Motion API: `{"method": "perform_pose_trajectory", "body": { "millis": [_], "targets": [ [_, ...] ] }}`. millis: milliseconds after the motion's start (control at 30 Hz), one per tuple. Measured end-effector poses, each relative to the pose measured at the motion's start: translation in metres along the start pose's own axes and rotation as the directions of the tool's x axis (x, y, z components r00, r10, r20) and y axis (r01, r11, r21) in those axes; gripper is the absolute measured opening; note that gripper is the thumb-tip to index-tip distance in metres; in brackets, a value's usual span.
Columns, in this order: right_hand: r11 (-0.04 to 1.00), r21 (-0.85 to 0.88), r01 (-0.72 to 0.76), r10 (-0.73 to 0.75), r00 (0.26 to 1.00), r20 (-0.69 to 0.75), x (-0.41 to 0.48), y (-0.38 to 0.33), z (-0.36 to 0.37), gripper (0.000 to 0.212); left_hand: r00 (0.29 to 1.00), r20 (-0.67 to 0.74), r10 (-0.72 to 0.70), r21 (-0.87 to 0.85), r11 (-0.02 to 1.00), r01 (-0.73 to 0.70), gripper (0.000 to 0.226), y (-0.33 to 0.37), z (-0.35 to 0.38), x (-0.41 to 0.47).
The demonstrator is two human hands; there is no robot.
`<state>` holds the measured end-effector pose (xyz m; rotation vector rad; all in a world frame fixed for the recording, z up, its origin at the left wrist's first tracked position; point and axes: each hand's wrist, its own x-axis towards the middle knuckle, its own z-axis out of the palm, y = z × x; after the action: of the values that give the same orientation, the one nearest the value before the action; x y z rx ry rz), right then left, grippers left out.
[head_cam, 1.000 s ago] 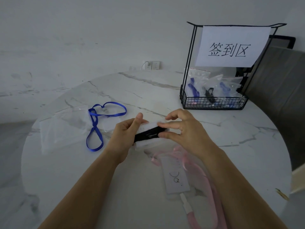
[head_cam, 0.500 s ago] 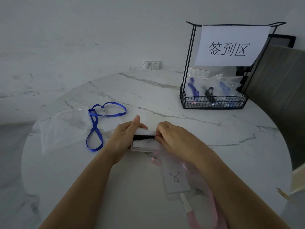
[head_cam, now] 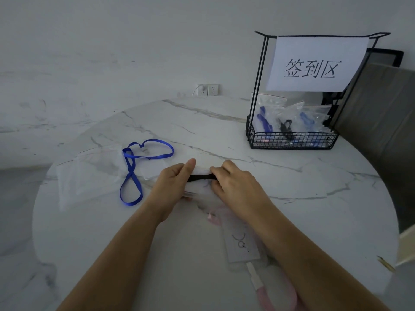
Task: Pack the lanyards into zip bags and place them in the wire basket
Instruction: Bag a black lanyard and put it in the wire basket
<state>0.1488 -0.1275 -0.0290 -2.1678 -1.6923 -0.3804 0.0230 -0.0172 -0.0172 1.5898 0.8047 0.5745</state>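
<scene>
Black lanyard (head_cam: 200, 177), long axis left to right, sits seemingly inside the clear zip bag (head_cam: 198, 190); the left hand (head_cam: 173, 184) and right hand (head_cam: 239, 187) each pinch a bag end. Wire basket (head_cam: 292, 142) stands beyond, nearer the right hand.

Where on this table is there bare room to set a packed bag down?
Bare tabletop lies between the right hand and the wire basket, and on the near left beside the left forearm. Crowded: empty zip bags and blue lanyard at left, pink lanyard under the right forearm.
</scene>
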Motion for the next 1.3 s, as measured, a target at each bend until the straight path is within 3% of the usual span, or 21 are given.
{"method": "perform_pose_trajectory", "body": {
  "millis": [167, 333, 467, 567, 700, 800, 867, 933, 1067, 1200, 1300],
  "targets": [
    [0.982, 0.166, -0.095, 0.124, 0.977, -0.171, 0.003, 0.003, 0.002, 0.019, 1.0, 0.009, 0.02, -0.083, 0.996, -0.019, 0.036, 0.001, -0.006, 0.002],
    [0.885, 0.415, -0.212, 0.296, 0.944, -0.149, 0.002, 0.014, 0.009, 0.014, 0.998, -0.025, 0.052, -0.068, 0.996, -0.054, 0.022, -0.004, -0.005, 0.006],
    [0.746, 0.59, -0.308, 0.404, 0.914, -0.034, 0.003, 0.018, 0.009, 0.022, 0.997, -0.049, 0.06, -0.033, 0.998, -0.062, 0.017, -0.009, -0.007, 0.009],
    [0.655, 0.651, -0.383, 0.481, 0.876, 0.032, 0.001, 0.021, 0.005, 0.04, 0.995, -0.093, 0.04, -0.027, 0.999, -0.042, 0.018, -0.013, -0.009, 0.013],
    [0.439, 0.763, -0.475, 0.53, 0.822, 0.207, -0.001, 0.024, -0.001, 0.06, 0.986, -0.163, 0.028, -0.117, 0.992, -0.048, 0.02, -0.014, -0.013, 0.017],
    [0.319, 0.822, -0.472, 0.448, 0.839, 0.308, -0.002, 0.023, 0.001, 0.041, 0.989, -0.144, 0.041, -0.109, 0.992, -0.057, 0.013, -0.013, -0.012, 0.015],
    [0.385, 0.82, -0.424, 0.401, 0.877, 0.265, -0.001, 0.024, 0.001, 0.015, 0.989, -0.133, 0.06, -0.055, 0.996, -0.068, 0.014, -0.012, -0.012, 0.013],
    [0.423, 0.806, -0.414, 0.393, 0.886, 0.248, -0.001, 0.028, 0.003, 0.02, 0.976, -0.147, 0.158, 0.099, 0.985, -0.144, 0.011, -0.01, -0.013, 0.011],
    [0.368, 0.816, -0.446, 0.413, 0.865, 0.286, -0.004, 0.029, 0.011, 0.011, 0.906, -0.282, 0.316, 0.43, 0.885, -0.175, 0.019, -0.005, -0.028, 0.016],
    [0.37, 0.819, -0.438, 0.411, 0.868, 0.278, -0.002, 0.025, 0.011, 0.01, 0.819, -0.418, 0.393, 0.682, 0.731, -0.002, 0.025, -0.003, -0.076, 0.042],
    [0.385, 0.814, -0.435, 0.402, 0.873, 0.277, -0.005, 0.028, 0.009, 0.01, 0.831, -0.501, 0.242, 0.77, 0.563, 0.301, 0.031, -0.013, -0.111, 0.056]
  ]
}}
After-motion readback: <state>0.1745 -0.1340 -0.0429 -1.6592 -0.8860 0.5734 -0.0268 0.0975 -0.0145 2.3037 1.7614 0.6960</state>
